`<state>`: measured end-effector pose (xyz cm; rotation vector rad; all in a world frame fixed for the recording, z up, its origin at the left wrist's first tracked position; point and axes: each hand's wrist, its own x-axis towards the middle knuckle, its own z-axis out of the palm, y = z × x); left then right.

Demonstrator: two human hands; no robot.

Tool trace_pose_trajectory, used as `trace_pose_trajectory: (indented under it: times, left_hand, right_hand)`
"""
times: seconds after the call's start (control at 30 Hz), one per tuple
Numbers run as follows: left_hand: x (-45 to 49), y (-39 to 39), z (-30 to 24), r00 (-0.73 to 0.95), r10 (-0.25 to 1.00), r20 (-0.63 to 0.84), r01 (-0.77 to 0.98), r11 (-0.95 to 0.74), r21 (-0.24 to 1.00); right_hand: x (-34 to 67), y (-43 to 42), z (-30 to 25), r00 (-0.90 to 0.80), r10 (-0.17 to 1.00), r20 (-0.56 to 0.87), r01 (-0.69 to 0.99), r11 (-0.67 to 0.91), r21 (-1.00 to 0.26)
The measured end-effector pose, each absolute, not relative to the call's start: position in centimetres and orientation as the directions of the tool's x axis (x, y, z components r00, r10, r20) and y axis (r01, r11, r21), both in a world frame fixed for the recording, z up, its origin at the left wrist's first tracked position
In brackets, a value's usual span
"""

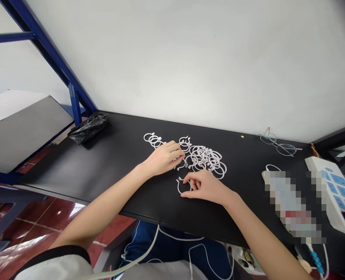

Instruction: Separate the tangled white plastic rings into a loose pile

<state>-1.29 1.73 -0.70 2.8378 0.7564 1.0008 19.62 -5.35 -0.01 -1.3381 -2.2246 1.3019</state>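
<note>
Several white plastic rings lie in a loose pile on a black table. A few more rings are spread out to the pile's left. My left hand rests knuckles up at the pile's left edge, its fingers curled and closed around something I cannot make out among the rings. My right hand sits just in front of the pile. Its thumb and fingers pinch a single white ring that lies flat on the table.
A crumpled black plastic bag lies at the table's back left. A pair of glasses sits at the back right near the wall. A white power strip and a blurred object occupy the right side. White cables hang below the front edge.
</note>
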Motion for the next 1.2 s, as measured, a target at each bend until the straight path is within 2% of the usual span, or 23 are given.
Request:
trace_pose_trajectory:
  times: [0.17,0.3,0.4,0.47,0.53,0.63,0.7,0.77,0.97,1.1,1.2]
  left_hand:
    - [-1.2,1.8,-0.8,0.673,0.455,0.583,0.428,-0.883,0.195]
    - [-1.2,1.7,-0.9,0.646,0.417,0.639,0.393,-0.9,0.189]
    - [-1.2,1.2,-0.7,0.485,0.395,0.78,0.335,-0.908,0.251]
    - [-1.0,0.6,-0.6,0.359,0.438,0.825,0.252,-0.896,0.366]
    - [-0.5,-0.1,-0.5,0.351,0.533,0.77,0.13,-0.842,0.524]
    - [0.5,-1.1,-0.5,0.508,0.659,0.554,0.037,-0.66,0.75]
    - [1.1,-1.7,-0.5,0.566,0.706,0.425,0.021,-0.528,0.849]
    - [1.6,-2.1,-0.7,0.566,0.743,0.357,-0.017,-0.422,0.906]
    - [1.8,-2.2,-0.8,0.538,0.786,0.303,-0.126,-0.28,0.952]
    - [1.6,-2.1,-0.3,0.522,0.8,0.294,0.018,-0.355,0.935]
    - [1.5,-1.9,-0.2,0.505,0.789,0.35,0.128,-0.47,0.874]
  right_hand:
    - [19.3,-5.4,-0.1,-0.591,0.794,-0.145,0.597,0.308,-0.741]
    - [19.4,-5.4,-0.2,-0.61,0.785,-0.111,0.538,0.307,-0.785]
    - [19.5,-5.5,-0.1,-0.54,0.84,-0.05,0.407,0.209,-0.889]
    - [19.6,-5.5,0.0,-0.464,0.886,0.01,0.283,0.158,-0.946]
    - [19.5,-5.5,0.0,-0.407,0.91,0.073,0.196,0.165,-0.967]
    - [19.3,-5.6,-0.3,-0.36,0.917,0.173,0.153,0.241,-0.958]
    - [19.2,-5.7,-0.5,-0.341,0.913,0.224,0.137,0.284,-0.949]
    - [19.1,-5.7,-0.7,-0.324,0.913,0.249,0.128,0.303,-0.944]
    - [19.1,-5.7,-0.6,-0.287,0.921,0.262,0.183,0.321,-0.929]
    - [19.4,-5.7,-0.7,-0.133,0.942,0.31,0.201,0.331,-0.922]
    - [19.5,-5.7,-0.8,-0.03,0.935,0.354,0.18,0.353,-0.918]
